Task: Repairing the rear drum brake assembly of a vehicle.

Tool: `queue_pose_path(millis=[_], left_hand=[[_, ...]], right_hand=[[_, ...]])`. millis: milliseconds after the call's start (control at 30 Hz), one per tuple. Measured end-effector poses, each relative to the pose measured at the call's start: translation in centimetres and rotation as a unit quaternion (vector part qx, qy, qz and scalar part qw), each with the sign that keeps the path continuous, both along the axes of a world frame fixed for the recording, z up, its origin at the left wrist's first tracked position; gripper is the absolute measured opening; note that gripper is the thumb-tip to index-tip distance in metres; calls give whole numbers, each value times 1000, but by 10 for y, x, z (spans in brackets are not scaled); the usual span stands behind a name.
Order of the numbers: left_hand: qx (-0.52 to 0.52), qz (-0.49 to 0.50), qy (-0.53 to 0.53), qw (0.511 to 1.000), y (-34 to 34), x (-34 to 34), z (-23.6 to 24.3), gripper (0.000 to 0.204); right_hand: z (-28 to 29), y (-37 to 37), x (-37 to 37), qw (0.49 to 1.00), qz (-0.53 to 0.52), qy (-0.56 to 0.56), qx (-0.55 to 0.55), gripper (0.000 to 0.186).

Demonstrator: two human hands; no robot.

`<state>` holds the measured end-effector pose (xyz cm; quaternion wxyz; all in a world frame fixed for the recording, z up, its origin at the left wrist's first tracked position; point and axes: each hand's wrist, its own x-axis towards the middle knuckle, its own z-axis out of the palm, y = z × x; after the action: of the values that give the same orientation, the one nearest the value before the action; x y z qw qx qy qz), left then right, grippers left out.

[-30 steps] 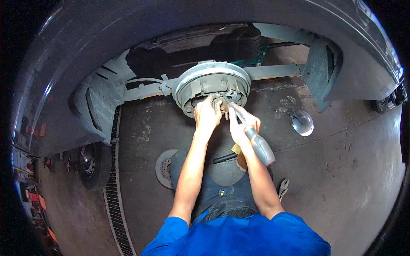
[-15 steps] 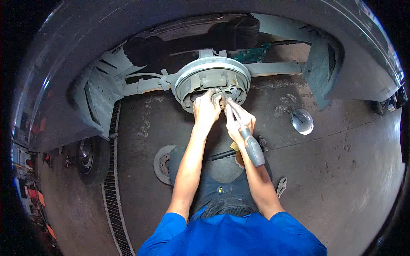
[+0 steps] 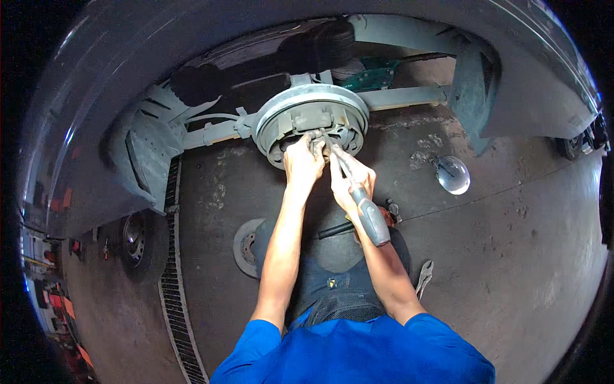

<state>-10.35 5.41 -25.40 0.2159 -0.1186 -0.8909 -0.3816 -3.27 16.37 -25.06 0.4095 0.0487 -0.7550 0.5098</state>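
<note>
A round grey drum brake assembly (image 3: 311, 96) sits at the end of the axle inside the wheel arch. At its lower middle, the bent fingers of my left hand (image 3: 303, 161) are closed on a small part; the fingertips hide it. Close beside it, my right hand (image 3: 354, 180) grips the shaft of a screwdriver (image 3: 372, 222) with a thick grey handle. That handle points back toward me, over my right forearm. The shaft's tip is lost among the brake parts and my fingers.
A brake disc (image 3: 245, 248) lies near my left knee, with locking pliers (image 3: 425, 276) to my right. A shiny round dish (image 3: 453, 175) is on the floor at right. A wheel (image 3: 137, 242) and a drain grate (image 3: 177, 313) are at left. The grey wheel arch (image 3: 307, 9) curves overhead.
The view has shifted slightly, so the brake assembly appears a little farther left. Both hands stay at the same spot on it, the right still on the screwdriver.
</note>
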Motion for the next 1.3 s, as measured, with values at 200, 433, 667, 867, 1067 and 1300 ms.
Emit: queue_pose_path(millis=[200,433,667,867,1067,1300], left_hand=[[17,-8,-6,1000,2,1,3,27],[-10,11,-23,1000,-4,-8,-9,33],[4,3,37,999,-4,-10,-19,21],[-4,2,43,999,-4,-9,-15,22],[-20,12,40,999,-2,-6,-10,25],[1,5,21,1000,-1,-8,-11,27]], right_hand=[[-4,-2,3,999,-21,1,42,15],[6,-5,10,998,-34,-8,44,14],[15,-2,5,998,-10,-57,-17,14],[9,-1,6,1000,-18,-21,7,14],[7,5,6,1000,-3,-27,14,14],[-1,6,0,999,-5,-11,32,14]])
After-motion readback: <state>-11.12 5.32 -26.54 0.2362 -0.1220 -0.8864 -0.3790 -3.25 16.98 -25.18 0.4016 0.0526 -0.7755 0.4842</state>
